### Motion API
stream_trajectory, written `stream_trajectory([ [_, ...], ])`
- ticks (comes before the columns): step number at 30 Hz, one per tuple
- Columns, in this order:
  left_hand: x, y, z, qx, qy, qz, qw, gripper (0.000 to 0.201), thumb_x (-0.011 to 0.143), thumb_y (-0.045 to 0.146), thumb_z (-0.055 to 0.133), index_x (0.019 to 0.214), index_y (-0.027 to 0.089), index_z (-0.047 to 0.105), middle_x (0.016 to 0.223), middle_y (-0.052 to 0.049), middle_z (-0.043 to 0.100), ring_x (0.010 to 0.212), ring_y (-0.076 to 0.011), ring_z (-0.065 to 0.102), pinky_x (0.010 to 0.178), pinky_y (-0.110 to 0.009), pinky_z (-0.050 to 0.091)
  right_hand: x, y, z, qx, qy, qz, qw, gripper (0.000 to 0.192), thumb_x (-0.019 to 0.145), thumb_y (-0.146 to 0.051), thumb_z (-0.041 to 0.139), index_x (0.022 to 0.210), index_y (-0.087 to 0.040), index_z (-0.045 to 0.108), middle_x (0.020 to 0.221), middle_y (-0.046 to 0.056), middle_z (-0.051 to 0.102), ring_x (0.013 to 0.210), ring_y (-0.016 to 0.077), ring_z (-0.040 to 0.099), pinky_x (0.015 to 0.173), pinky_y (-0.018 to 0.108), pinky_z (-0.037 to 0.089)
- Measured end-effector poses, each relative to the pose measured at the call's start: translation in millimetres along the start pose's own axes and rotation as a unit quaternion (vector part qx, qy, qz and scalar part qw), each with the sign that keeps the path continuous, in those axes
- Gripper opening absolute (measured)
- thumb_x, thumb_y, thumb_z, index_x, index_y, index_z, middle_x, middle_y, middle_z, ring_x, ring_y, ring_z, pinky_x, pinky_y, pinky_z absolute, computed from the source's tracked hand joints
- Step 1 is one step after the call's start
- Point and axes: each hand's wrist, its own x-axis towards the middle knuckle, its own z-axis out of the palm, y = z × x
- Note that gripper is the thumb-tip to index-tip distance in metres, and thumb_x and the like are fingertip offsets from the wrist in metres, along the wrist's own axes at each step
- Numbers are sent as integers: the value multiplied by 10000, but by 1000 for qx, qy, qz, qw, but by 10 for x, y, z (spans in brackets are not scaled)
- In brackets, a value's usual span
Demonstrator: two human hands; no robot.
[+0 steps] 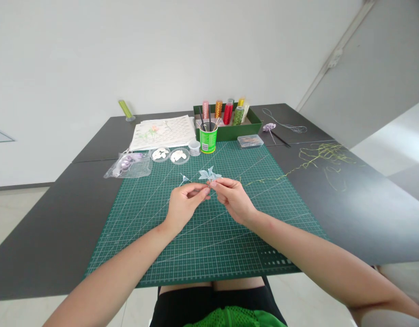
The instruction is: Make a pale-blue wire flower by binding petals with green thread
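At the far left the dark table (42, 236) lies bare down to its near edge, with open room between that edge and the green cutting mat (209, 236). Near the mat's upper left corner a clear plastic bag (129, 165) sits half on the table, and just right of it are two small round dishes (170, 155) of pale pieces, with a sheet of paper (163, 131) behind them. The left hand (184, 204) hovers over the middle of the mat, fingers curled in, thumb and forefinger pinched on a thin stem beneath the pale blue flower (209, 174). A small loose petal (185, 179) stands just left of the flower. The right hand (231, 196) meets the left fingertip to fingertip, also closed in a pinch just under the flower, which is held above the mat's centre. Behind, a green cup (208, 139) of tools stands at the mat's top edge, with a green box (250, 127) of bottles beside it. Rightward, the mat is bare to its right edge, where loose yellow-green thread (320, 156) trails over the table.
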Motion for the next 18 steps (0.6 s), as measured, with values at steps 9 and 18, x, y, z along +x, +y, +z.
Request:
stream_trajectory([
  [9, -22, 29, 7, -24, -40, -6, 999, 249, 905, 381, 677, 997, 162, 754, 857, -64, 804, 773, -193, 780, 730, -286, 643, 4, 3, -3, -8, 2, -8, 1000, 244, 674, -402, 846, 684, -180, 744, 513, -65, 446, 471, 44, 234, 454, 256, 139],
  [18, -23, 17, 54, -65, -9, -38, 997, 312, 874, 422, 702, 1001, 142, 761, 877, -93, 808, 692, -189, 762, 661, -291, 625, 13, 42, -23, -31, -2, -19, 999, 210, 715, -399, 818, 742, -197, 766, 503, -64, 476, 465, 55, 230, 455, 260, 162],
])
